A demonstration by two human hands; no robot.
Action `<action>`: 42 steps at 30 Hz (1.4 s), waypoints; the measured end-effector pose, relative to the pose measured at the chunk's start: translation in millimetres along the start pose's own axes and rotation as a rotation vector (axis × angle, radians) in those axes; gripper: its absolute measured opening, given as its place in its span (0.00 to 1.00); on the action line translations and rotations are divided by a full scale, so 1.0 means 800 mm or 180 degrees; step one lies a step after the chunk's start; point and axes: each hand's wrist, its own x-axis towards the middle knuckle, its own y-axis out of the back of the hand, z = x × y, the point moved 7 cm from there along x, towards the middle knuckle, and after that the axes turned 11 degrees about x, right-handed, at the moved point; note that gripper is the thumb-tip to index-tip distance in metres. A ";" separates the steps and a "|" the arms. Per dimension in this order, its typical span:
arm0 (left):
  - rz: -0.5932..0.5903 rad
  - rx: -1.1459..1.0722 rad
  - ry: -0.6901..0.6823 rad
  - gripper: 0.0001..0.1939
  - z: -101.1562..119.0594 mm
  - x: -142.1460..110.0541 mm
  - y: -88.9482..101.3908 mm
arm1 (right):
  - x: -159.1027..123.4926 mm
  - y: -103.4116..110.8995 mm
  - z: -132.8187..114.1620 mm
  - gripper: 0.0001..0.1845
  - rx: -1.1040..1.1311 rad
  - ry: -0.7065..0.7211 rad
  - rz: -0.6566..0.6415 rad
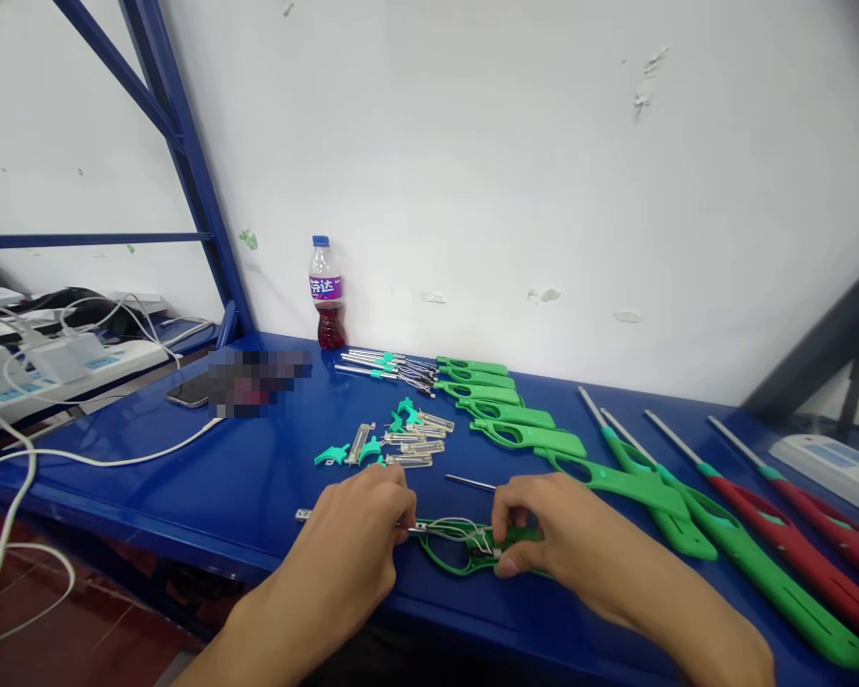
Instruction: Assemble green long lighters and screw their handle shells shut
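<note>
An opened green lighter shell (pixel 465 570) lies near the front edge of the blue table, with pale wires (pixel 454 525) running inside it. My left hand (pixel 368 520) is closed round the thin metal tube (pixel 416 529) at the shell's left end; most of the tube is hidden by my fingers. My right hand (pixel 536 520) grips the shell's right part, thumb and fingers beside a small dark piece where the wires end. Whether the fingertips press that piece or only the shell, I cannot tell. Behind my right fingers lies a thin metal rod (pixel 471 482), perhaps a screwdriver shaft.
Clear fuel tanks (pixel 426 446) and teal triggers (pixel 331 454) lie behind my hands. Farther back are metal tubes with wires (pixel 376 361) and several green shells (pixel 501 410). Assembled green and red lighters (pixel 765 525) lie right. A bottle (pixel 327 296) stands by the wall; a white cable (pixel 115 462) crosses left.
</note>
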 end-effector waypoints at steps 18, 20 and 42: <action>-0.0148 0.0010 0.0247 0.11 -0.017 0.004 0.011 | 0.006 0.000 -0.001 0.08 -0.0016 0.0018 -0.0023; -0.0134 -0.0043 0.0179 0.11 -0.016 0.006 0.010 | 0.004 0.001 -0.003 0.08 -0.0025 0.0019 -0.0044; 0.0314 -0.0492 -0.0332 0.09 0.002 0.005 0.003 | -0.010 0.013 -0.002 0.08 -0.0135 0.0034 0.0102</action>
